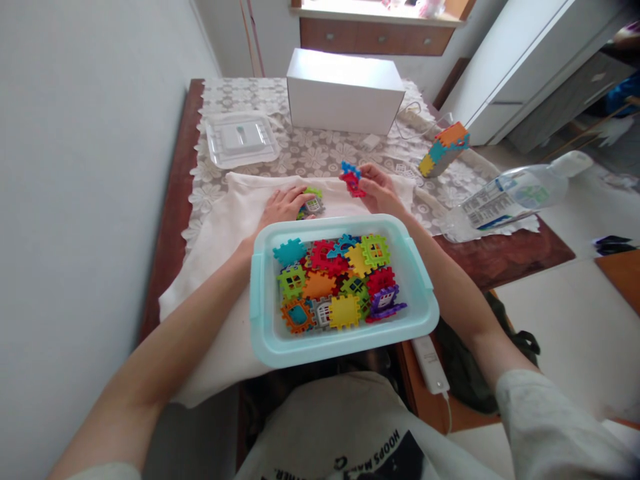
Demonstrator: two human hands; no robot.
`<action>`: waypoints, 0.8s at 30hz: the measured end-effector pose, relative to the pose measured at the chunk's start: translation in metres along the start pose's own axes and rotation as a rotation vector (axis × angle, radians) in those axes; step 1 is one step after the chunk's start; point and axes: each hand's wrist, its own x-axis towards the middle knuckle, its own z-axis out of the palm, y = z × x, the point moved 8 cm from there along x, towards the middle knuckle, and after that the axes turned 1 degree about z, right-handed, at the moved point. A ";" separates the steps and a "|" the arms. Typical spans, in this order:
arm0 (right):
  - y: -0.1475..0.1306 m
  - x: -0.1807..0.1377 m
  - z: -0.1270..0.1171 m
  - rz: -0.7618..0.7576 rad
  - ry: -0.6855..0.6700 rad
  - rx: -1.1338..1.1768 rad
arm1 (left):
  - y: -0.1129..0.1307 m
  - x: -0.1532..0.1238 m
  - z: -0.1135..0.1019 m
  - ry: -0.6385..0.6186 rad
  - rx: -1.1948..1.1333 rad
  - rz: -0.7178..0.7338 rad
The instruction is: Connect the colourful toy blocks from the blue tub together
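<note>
Left hand's [283, 205] palm side is being hidden: it is being laid knuckles-up on a small green-and-grey block cluster [312, 202], fingers curled over it, so the actual grip can't be told. The cluster is being half covered by those fingers; its piece count is not readable. Right hand [379, 187] is being held just above the cloth, thumb and fingers pinched on joined red and blue interlocking tiles [351, 179]; the tiles' far edges are being masked by the fingertips. Both forearms are being cut off by the lower frame edge.

Between the arms, a pale teal plastic bin [420, 308] is being rested near the table edge, loaded with loose tiles [340, 280] in teal, green, orange, yellow, red, purple and grey. It is being kept between the viewer and the hands, just below them. Further left-back, a clear lid [242, 138] is lying flat. Behind centre, a white box [344, 92] is standing. To the right, a built multicolour block tower [444, 149] is lying tilted, then a clear plastic bottle [510, 197] is lying on its side; its label is blurred. A white remote-like unit [429, 364] is seen below the bin, partly hidden.

Surface: white cloth [215, 267] over a lace tablecloth [320, 150] on a brown wooden table [505, 253]. White wall on the left, pale floor on the right, brown drawers at the back.
</note>
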 end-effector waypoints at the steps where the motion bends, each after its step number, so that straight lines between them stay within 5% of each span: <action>1: -0.007 -0.002 -0.001 0.003 0.004 0.097 | 0.000 0.000 0.002 -0.011 0.017 -0.006; 6: -0.050 -0.022 -0.002 -0.053 -0.140 0.207 | 0.000 0.001 0.006 -0.071 0.084 -0.045; 11: -0.069 -0.035 0.025 -0.080 -0.502 0.214 | 0.004 -0.002 -0.001 -0.081 0.113 -0.061; 14: -0.050 -0.023 0.023 -0.042 -0.389 0.139 | 0.008 -0.004 -0.004 -0.098 0.091 -0.051; 17: -0.016 -0.012 0.014 -0.016 -0.215 -0.185 | 0.010 -0.005 -0.005 -0.102 0.061 -0.045; 20: 0.015 -0.009 0.020 -0.005 -0.270 -0.568 | 0.007 -0.004 -0.005 -0.067 0.025 -0.050; 24: 0.034 -0.016 0.037 0.022 -0.432 -0.747 | 0.004 -0.003 -0.005 -0.003 -0.037 -0.033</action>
